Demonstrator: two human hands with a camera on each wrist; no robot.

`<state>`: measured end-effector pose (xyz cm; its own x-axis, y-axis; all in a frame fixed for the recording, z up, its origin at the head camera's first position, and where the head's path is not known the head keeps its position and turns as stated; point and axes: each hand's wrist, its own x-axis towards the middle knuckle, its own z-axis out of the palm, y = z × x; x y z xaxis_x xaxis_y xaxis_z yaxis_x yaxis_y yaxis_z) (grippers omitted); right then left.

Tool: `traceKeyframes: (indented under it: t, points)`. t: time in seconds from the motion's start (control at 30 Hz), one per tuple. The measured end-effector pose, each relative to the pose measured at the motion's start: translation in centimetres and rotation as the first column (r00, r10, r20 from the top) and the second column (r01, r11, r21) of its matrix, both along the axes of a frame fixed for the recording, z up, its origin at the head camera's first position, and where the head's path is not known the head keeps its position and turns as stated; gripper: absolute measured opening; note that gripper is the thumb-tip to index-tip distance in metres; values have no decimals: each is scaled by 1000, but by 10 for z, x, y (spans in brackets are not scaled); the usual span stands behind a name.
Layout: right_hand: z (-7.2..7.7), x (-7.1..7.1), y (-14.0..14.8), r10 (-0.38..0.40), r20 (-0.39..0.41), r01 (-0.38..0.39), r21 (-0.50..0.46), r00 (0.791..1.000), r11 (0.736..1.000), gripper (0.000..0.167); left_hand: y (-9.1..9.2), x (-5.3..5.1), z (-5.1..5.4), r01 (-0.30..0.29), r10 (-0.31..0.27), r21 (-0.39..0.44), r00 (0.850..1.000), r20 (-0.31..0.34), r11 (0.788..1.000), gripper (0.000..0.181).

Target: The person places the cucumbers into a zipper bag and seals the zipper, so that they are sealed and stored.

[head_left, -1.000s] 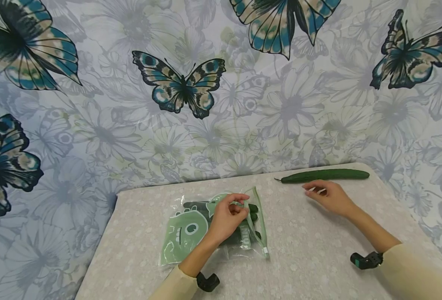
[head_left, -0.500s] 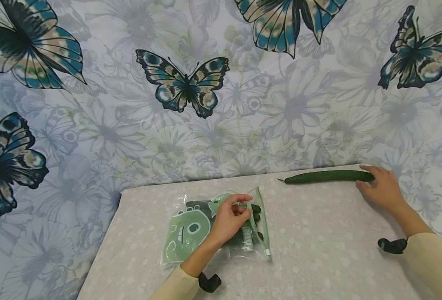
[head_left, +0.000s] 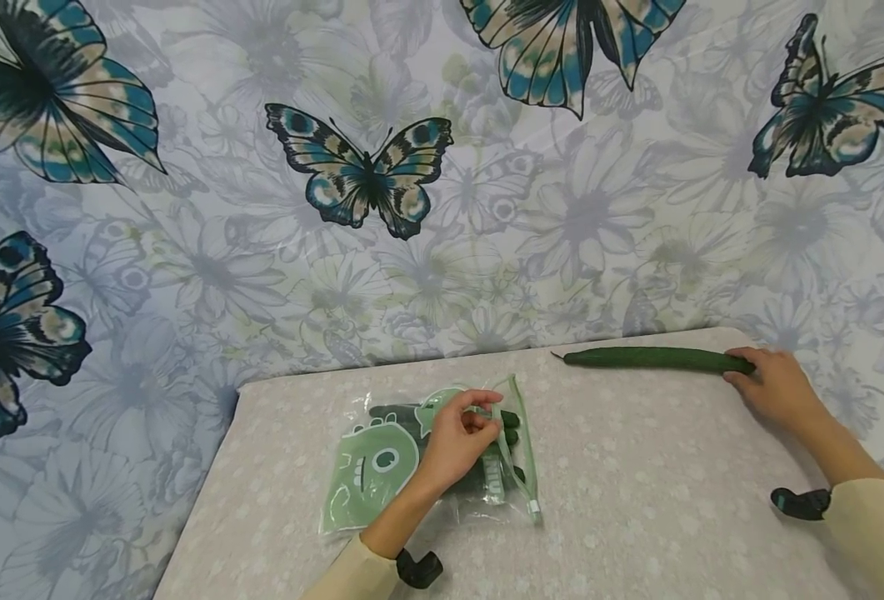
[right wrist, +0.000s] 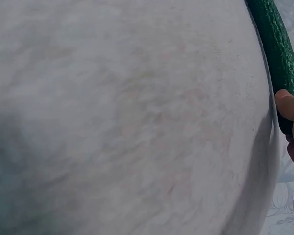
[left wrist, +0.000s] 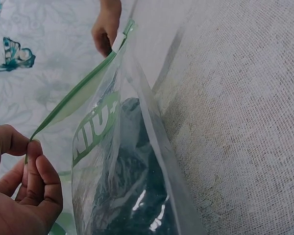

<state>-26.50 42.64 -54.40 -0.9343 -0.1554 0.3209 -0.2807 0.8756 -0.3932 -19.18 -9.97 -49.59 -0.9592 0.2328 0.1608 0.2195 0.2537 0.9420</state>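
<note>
Now the table (head_left: 599,500) bears a clear bag (head_left: 370,479) and, behind it rightward, a cucumber (head_left: 644,358), long axis left to right. The right hand (head_left: 779,387) has moved along to grip its right end, so it's held; the left hand (head_left: 456,442) pinches the bag's green strip (left wrist: 68,96). The stem (head_left: 557,357) points left.

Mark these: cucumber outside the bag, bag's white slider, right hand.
Cucumber (head_left: 647,357): head view, mid-length.
White slider (left wrist: 118,43): left wrist view, its middle.
Right hand (head_left: 779,388): head view, back of the hand.
</note>
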Motion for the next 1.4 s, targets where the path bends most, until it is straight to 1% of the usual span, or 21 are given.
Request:
traceKeyframes:
  t: [0.1,0.2,0.27,0.33,0.4,0.47,0.53,0.57,0.63,0.7,0.73,0.83,0.87,0.9,0.97,1.03,1.1,1.17,1.27,1.37,1.4]
  points:
    - [2,9,1,-9,2,9,-45,1000,999,39,0,0,0,-1,1,-1,1000,0,1000,31]
    - [5,23,1,-22,-1,21,-157,1000,987,39,0,0,0,1,-1,-4,1000,3,1000,31]
    - [9,34,-1,-47,15,50,-234,999,971,39,-1,0,-1,-1,1,-3,1000,5,1000,31]
    - [13,48,-5,-61,60,77,-307,996,949,38,-1,0,-1,-2,2,-1,1000,3,1000,31]
    - [17,62,-11,-84,117,121,-354,990,928,39,-1,-1,-2,-4,4,1,1000,2,1000,31]
    - [20,75,-18,-96,175,161,-410,980,898,39,-1,0,-2,-2,2,3,1000,1,1000,31]
    - [21,85,-24,-95,227,199,-490,969,849,39,-1,-1,-2,-2,2,0,1000,1,1000,31]
    - [22,89,-27,-96,255,222,-531,962,818,40,-1,-1,-2,-5,5,-1,1000,2,1000,31]
    - [23,94,-33,-100,294,265,-602,951,753,41,-1,-1,-2,-11,11,-5,1000,1,1000,31]
    - [23,98,-37,-93,318,290,-659,944,694,42,-1,-2,-1,-14,14,-6,1000,2,1000,31]
    - [22,100,-39,-88,330,301,-677,940,672,42,-1,-2,-1,-15,15,-7,1000,2,1000,31]
    - [20,104,-42,-15,316,269,-781,949,564,37,-2,-1,-1,-12,12,-8,1000,3,1000,31]
    - [20,106,-43,21,300,245,-817,954,522,35,-2,-1,0,-10,10,-6,1000,1,1000,31]
    - [19,107,-44,55,281,223,-854,958,470,34,-2,-1,0,-9,9,-6,1000,0,1000,30]
    - [19,110,-46,120,236,176,-910,964,376,34,-2,-1,0,-6,6,-7,1000,-2,1000,30]
    - [20,112,-48,152,208,149,-933,966,328,34,-2,-1,0,-5,5,-8,1000,-10,1000,29]
    - [21,115,-50,182,190,129,-944,965,305,35,-1,-2,0,-6,6,-10,1000,-13,1000,30]
    - [22,118,-53,214,178,109,-948,961,299,36,-1,-2,0,-7,7,-10,1000,-14,1000,30]
    - [23,122,-57,240,172,91,-945,955,315,37,-1,-2,0,-5,5,-12,1000,-12,1000,31]
    - [22,124,-62,277,158,63,-944,948,322,38,-1,-3,1,1,-2,-10,1000,-14,1000,31]
    - [22,124,-64,282,157,58,-942,946,330,38,-1,-3,1,2,-2,-9,1000,-16,1000,32]
